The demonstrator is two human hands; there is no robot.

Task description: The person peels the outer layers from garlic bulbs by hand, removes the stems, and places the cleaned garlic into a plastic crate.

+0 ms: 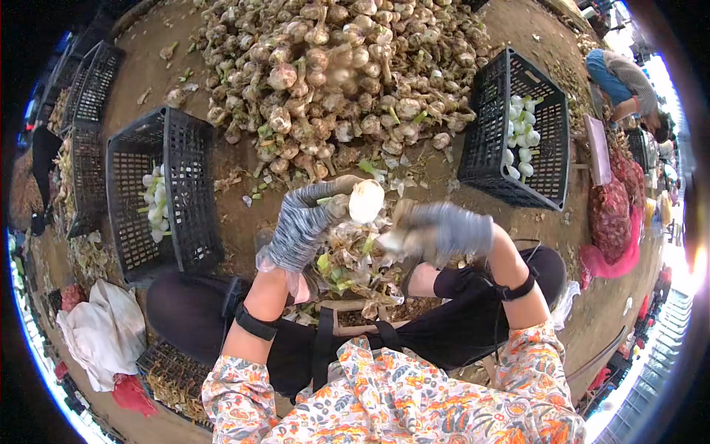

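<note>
A whitish, peeled garlic bulb is held in my left hand, which wears a grey knitted glove; its green stem end shows by the fingers. To the right of the bulb is my right hand, gloved likewise and smeared by motion. Its fingers look curled, and a pale, blurred thing shows at them; I cannot make out what it is. Below both hands, loose garlic skins and green scraps lie between my feet.
A large heap of unpeeled garlic lies ahead. Black crates with white bulbs stand on either side: a left crate and a right crate. A red net sack lies at right, near another person. White cloth lies at left.
</note>
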